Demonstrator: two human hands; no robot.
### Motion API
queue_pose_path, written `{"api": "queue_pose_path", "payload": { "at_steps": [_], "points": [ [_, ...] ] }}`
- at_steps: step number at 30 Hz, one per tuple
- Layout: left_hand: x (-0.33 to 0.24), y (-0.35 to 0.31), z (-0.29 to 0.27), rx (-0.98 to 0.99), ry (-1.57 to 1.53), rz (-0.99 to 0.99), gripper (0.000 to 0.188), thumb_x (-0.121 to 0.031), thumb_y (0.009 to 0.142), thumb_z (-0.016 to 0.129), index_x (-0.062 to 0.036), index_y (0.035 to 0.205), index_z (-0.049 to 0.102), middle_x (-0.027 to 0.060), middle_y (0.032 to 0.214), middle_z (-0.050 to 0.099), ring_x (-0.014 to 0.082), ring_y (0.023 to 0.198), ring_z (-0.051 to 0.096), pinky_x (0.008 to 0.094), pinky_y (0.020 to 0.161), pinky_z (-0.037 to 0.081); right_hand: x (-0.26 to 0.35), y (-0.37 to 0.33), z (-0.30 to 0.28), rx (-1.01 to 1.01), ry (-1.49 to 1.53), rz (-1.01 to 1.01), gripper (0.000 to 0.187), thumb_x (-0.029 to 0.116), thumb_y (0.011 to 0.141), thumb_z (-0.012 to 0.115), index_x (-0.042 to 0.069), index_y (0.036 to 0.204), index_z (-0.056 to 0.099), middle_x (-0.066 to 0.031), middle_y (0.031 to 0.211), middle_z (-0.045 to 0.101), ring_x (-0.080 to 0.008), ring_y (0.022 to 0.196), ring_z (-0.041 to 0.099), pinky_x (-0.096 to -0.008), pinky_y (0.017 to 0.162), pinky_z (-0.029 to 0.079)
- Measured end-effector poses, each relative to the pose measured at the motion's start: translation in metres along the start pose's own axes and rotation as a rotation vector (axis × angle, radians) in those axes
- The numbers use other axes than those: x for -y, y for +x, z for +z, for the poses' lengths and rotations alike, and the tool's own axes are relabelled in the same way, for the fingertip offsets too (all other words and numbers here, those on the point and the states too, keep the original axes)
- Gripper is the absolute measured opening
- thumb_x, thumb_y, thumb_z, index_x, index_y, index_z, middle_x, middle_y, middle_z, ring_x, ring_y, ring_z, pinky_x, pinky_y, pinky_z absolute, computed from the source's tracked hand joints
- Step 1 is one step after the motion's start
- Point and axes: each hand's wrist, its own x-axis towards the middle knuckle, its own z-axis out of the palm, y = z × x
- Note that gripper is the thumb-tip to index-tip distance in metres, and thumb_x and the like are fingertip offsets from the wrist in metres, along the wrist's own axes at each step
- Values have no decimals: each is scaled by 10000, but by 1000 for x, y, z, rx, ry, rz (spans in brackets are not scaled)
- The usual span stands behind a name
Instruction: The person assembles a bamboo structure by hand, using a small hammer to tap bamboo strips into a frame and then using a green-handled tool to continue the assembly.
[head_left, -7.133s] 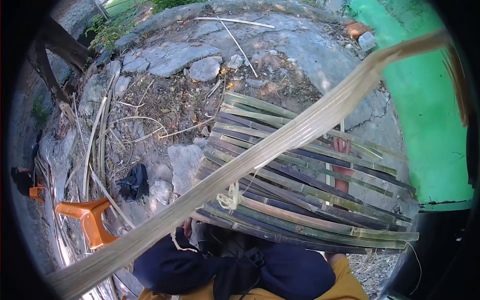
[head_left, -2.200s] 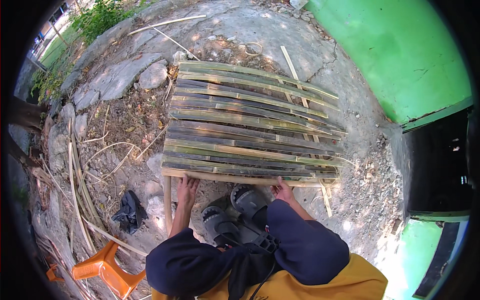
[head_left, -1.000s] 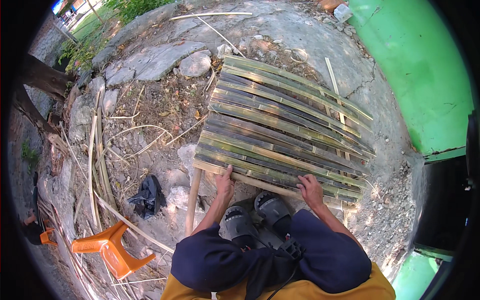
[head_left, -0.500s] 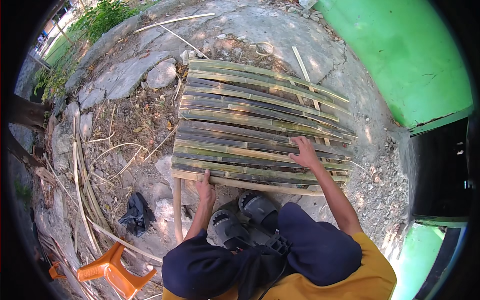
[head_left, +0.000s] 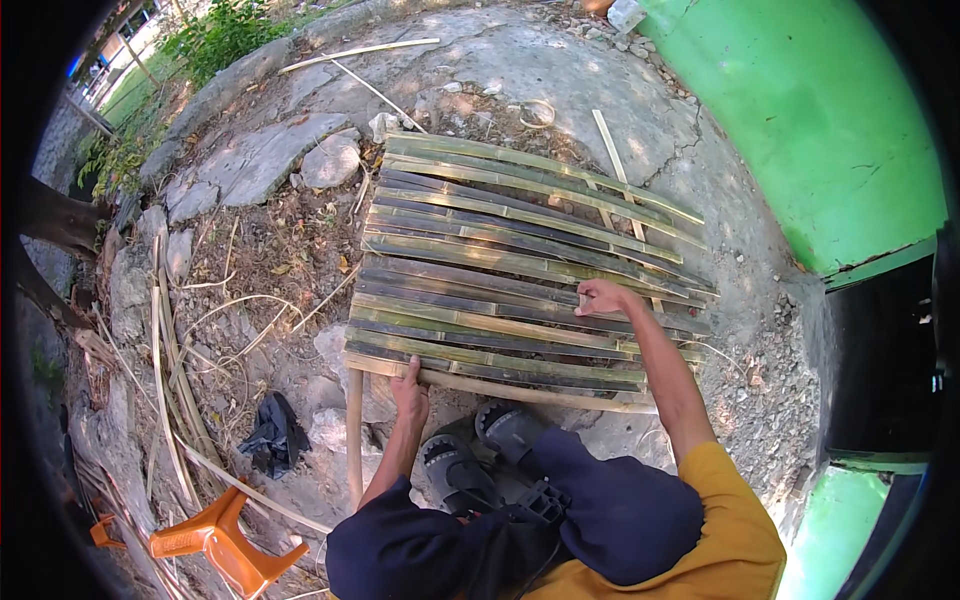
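Observation:
A panel of split bamboo slats (head_left: 470, 262), greenish and dark brown, lies in front of my knees. The slats run left to right, side by side, with narrow gaps that widen toward the right. My left hand (head_left: 410, 395) is closed on the near edge pole (head_left: 520, 388) at the left, thumb on top and fingers below. Over the right half of the panel is my right hand (head_left: 604, 297), its fingers curled and pressed together just above a dark slat. Whatever those fingers hold, if anything, is hidden. Thin crosspieces (head_left: 620, 180) show beneath the slats.
An orange plastic stool (head_left: 225, 540) lies tipped over at lower left, near a black plastic bag (head_left: 273, 436). Long bamboo strips (head_left: 165, 370) are strewn on the left, by flat stones (head_left: 250, 165). A green wall (head_left: 800, 120) stands at right, with gravel (head_left: 760, 370) along its foot.
My right hand's fingers have drawn in from a spread pose to a curled one. The left hand keeps its hold on the edge. The whole view has shifted slightly.

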Motion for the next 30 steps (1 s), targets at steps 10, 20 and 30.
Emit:
{"api": "queue_pose_path", "payload": {
  "at_steps": [10, 20, 30],
  "points": [
    [-9, -10, 11, -26, -11, -17, 383, -105, 1017, 715, -44, 1366, 570, 72, 1266, 692, 212, 1121, 695, 398, 958, 593, -2, 0, 1, -72, 64, -1, 619, 416, 785, 907, 34, 1202, 655, -50, 912, 668, -182, 858, 589, -365, 789, 480],
    [-12, -11, 7, -11, 26, -27, 337, -135, 1024, 715, -47, 1329, 600, 67, 1246, 695, 205, 1109, 699, 382, 932, 601, -7, -12, 29, -365, 87, -65, 566, 325, 769, 939, 36, 1219, 752, -123, 1079, 770, -213, 974, 719, -355, 884, 555],
    [-5, -5, 5, 13, 23, -38, 360, -128, 1030, 703, -70, 1362, 576, 60, 1260, 689, 207, 1104, 703, 393, 923, 611, 9, -16, 5, -840, -71, -144, 377, 290, 809, 864, 99, 1109, 738, -110, 1014, 733, -309, 1010, 707, -441, 900, 560]
  ]
}}
